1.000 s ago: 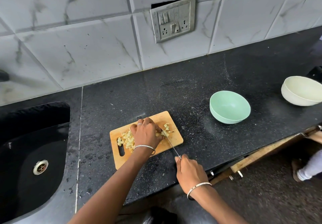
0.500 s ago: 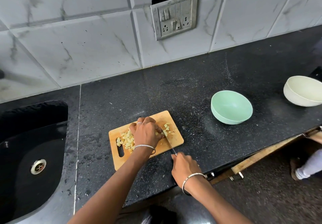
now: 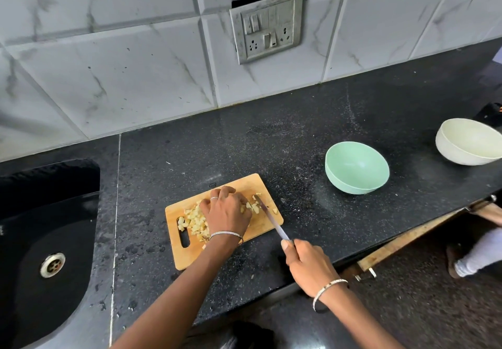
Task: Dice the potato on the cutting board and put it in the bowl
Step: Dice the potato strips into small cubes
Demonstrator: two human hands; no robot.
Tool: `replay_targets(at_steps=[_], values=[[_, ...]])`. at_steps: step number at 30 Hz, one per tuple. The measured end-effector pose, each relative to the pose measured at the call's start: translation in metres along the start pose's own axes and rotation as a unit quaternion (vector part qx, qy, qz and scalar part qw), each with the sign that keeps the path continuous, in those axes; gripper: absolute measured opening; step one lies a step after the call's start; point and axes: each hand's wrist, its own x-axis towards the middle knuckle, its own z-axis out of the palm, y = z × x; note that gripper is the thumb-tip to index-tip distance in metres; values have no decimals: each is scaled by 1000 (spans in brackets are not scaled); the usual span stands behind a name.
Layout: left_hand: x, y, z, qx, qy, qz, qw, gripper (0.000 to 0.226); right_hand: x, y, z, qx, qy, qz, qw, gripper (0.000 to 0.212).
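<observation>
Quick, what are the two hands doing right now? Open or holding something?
Left hand: fingers curled over the potato on the cutting board, holding it down.
Right hand: closed, gripping the knife.

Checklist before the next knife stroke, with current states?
1. Right hand grips the silver knife: ok.
2. Left hand clear of the blade: ok, blade sits just to its right with pieces between them.
3. Pale diced potato pieces on the wooden cutting board: ok.
4. Larger uncut potato left under left hand: cannot tell, hand covers it.
5. Mint green bowl upright, empty, right of the board: ok.
</observation>
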Motion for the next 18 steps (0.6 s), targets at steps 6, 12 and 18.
replay_targets(at_steps=[6, 12, 18], values=[[2, 6, -2, -25, 0, 19, 1000, 18, 11, 12, -5, 13, 44, 15, 999, 45], [-4, 25, -1, -25, -43, 124, 991, 24, 14, 18, -11, 24, 68, 24, 997, 45], [-1, 33, 6, 22, -59, 178, 982, 22, 15, 23, -7, 34, 67, 26, 997, 46]])
